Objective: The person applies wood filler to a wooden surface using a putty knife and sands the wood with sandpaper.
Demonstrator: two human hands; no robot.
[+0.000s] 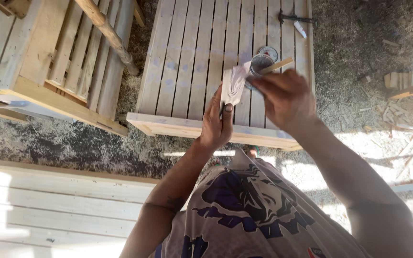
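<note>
At frame centre, my left hand (217,122) fingers pinch the upright scraper (232,87), its long axis vertical, while my right hand (283,98) fingers grip the stick (277,66) just right.

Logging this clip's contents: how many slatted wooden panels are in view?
3. One panel lies ahead under the left hand and right hand, one frame sits upper left, one lower left. Others may lie outside the picture.

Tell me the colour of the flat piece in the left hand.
Whitish, with greyish smears, on the flat piece; head view shows it best.
</note>
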